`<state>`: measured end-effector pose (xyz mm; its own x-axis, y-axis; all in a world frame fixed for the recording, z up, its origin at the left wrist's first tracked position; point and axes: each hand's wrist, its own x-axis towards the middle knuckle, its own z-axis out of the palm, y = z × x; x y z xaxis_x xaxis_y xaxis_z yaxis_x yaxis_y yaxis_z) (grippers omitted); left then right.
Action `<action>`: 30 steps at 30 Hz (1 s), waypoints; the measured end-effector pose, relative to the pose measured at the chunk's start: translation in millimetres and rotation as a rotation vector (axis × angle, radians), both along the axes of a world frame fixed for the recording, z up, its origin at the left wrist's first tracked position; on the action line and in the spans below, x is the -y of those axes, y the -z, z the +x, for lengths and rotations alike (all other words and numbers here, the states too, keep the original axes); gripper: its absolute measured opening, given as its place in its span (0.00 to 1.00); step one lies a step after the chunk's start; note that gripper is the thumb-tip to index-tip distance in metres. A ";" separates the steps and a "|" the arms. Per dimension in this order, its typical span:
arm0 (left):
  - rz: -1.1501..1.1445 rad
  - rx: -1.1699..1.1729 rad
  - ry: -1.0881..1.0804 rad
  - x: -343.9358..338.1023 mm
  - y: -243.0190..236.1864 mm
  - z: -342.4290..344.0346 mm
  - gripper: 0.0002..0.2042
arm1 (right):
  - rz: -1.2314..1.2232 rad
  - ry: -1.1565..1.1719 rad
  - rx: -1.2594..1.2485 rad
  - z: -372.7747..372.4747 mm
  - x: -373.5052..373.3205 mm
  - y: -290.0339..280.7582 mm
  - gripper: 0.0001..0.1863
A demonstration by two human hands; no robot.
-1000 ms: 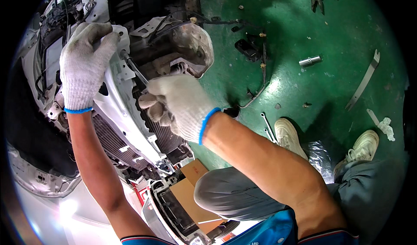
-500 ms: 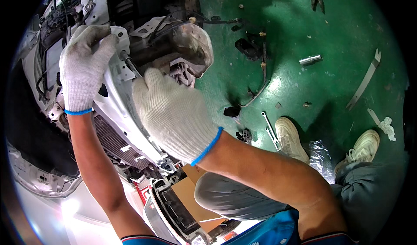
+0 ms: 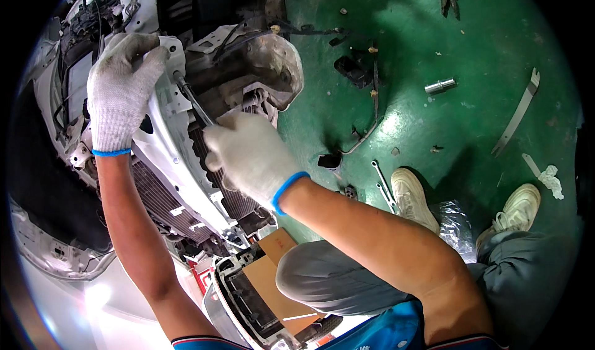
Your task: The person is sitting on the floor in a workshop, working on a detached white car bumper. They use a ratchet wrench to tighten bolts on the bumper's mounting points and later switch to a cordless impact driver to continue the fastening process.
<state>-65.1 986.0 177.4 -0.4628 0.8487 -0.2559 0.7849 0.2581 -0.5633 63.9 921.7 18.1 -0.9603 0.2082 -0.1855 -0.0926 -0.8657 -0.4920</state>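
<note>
My left hand (image 3: 124, 86), in a white knit glove with a blue cuff, is curled over the upper end of the car's white front crossmember (image 3: 164, 151), gripping its edge. My right hand (image 3: 248, 155), gloved alike and slightly blurred, has its fingers bent around the lower end of a long silver tool shaft (image 3: 192, 99). That shaft runs up to a fitting on the crossmember, just right of my left hand. Ribbed radiator fins (image 3: 155, 192) show behind the crossmember. Part of the tool's handle is hidden by my right hand.
The green floor holds pliers (image 3: 449, 0), a socket (image 3: 440, 85), a flat metal bar (image 3: 517, 111), wrenches (image 3: 383, 182), a black wiring harness (image 3: 372, 102) and crumpled plastic (image 3: 457, 226). My shoes (image 3: 412, 201) are at lower right. Brown cardboard (image 3: 266, 282) lies below.
My right hand swung left with its back upward, then returned right and turned again, fingers showing. My left hand has stayed at the crossmember's upper end.
</note>
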 end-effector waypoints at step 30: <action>0.014 -0.026 0.047 -2.3 3.8 1.0 0.16 | 0.641 -0.069 0.059 -3.5 -31.2 0.8 0.15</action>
